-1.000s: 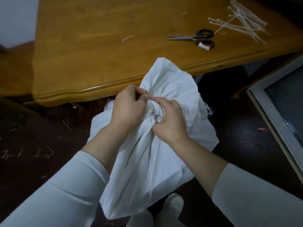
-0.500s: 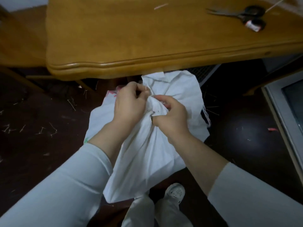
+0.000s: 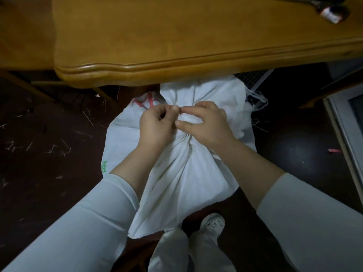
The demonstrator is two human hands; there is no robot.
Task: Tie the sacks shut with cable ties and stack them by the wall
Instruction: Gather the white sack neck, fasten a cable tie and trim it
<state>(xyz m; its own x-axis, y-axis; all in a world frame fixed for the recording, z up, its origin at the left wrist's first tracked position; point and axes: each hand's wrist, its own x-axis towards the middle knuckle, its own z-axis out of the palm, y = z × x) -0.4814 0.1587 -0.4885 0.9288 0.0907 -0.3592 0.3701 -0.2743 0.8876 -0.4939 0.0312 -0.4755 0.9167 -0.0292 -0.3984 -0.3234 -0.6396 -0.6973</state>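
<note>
A white woven sack (image 3: 182, 173) with red and green print stands on the dark floor in front of my legs, its mouth bunched into a neck. My left hand (image 3: 157, 127) pinches something thin at the top of the neck between thumb and fingers; a cable tie is too small to make out. My right hand (image 3: 206, 124) lies over the gathered neck, fingers pressing the cloth, its index fingertip meeting my left fingertips. The loose flap of the sack's mouth (image 3: 206, 91) spreads out behind my hands, under the table edge.
A wooden table (image 3: 176, 36) fills the top of the view, its moulded edge just above the sack. Black-handled scissors (image 3: 332, 10) lie at its far right. Cut tie ends (image 3: 59, 150) litter the floor at left. A framed panel (image 3: 347, 122) stands at right. My white shoe (image 3: 213, 224) is below.
The sack has sunk lower relative to the table, whose edge now lies above it. My hands have shifted from gripping the neck to pinching at its top, fingertips together.
</note>
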